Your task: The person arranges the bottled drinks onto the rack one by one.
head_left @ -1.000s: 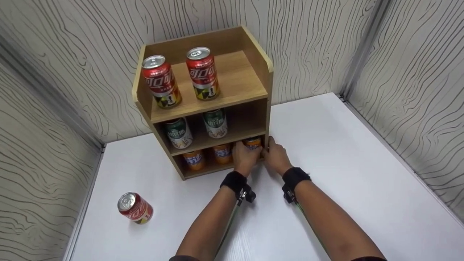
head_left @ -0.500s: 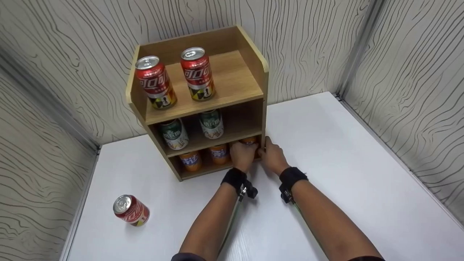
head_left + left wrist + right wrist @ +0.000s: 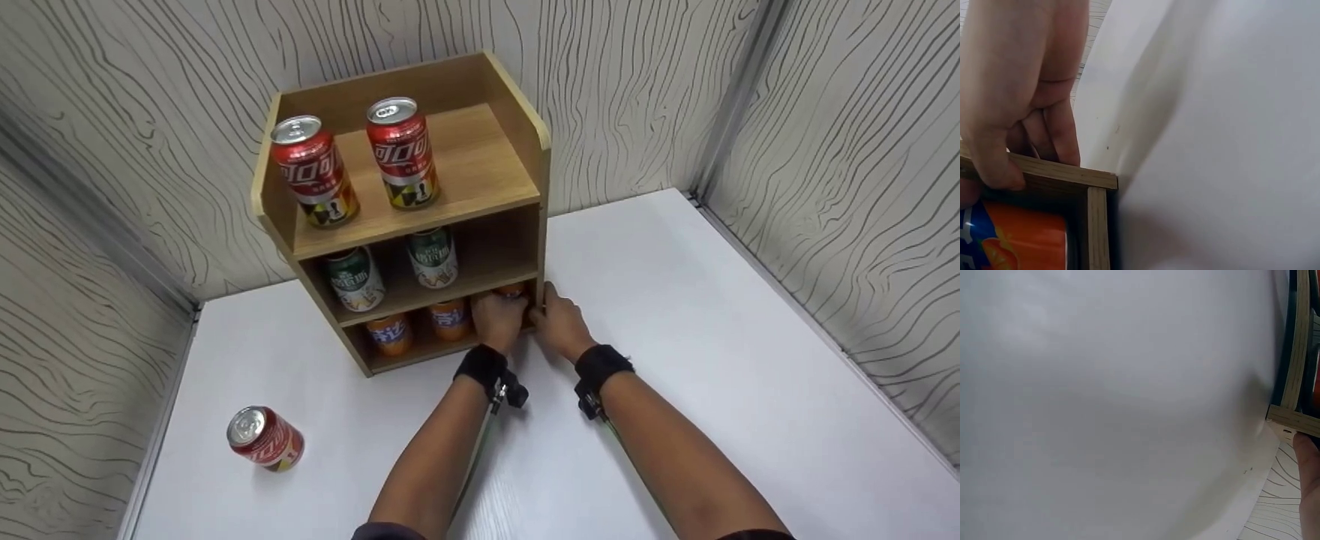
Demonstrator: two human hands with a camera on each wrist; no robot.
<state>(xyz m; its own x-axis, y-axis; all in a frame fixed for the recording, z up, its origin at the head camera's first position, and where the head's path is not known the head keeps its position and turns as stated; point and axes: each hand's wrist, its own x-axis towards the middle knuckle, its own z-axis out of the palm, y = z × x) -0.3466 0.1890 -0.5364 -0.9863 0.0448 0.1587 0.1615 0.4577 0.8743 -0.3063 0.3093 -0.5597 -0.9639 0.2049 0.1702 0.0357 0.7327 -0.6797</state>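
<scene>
My left hand (image 3: 499,319) is in the right part of the bottom compartment of a wooden shelf (image 3: 487,161), holding an orange soda can (image 3: 512,289). Its fingers are mostly out of sight there; the left wrist view shows the orange can (image 3: 1030,236) lit behind the shelf edge. With my right hand (image 3: 562,326) I grip the shelf's right side panel. In the left wrist view the right hand's thumb (image 3: 999,166) is inside the panel and its fingers are outside. Two more orange cans (image 3: 450,319) stand to the left in that compartment.
Two red cola cans (image 3: 401,154) stand on the shelf top, and two green-and-white cans (image 3: 433,259) in the middle compartment. Another red cola can (image 3: 266,439) stands on the white table (image 3: 720,322) at front left. Patterned walls enclose the back and sides.
My left hand has pushed the orange can deeper into the bottom compartment, so less of it shows. The right hand keeps its grip on the panel. The head view has shifted slightly.
</scene>
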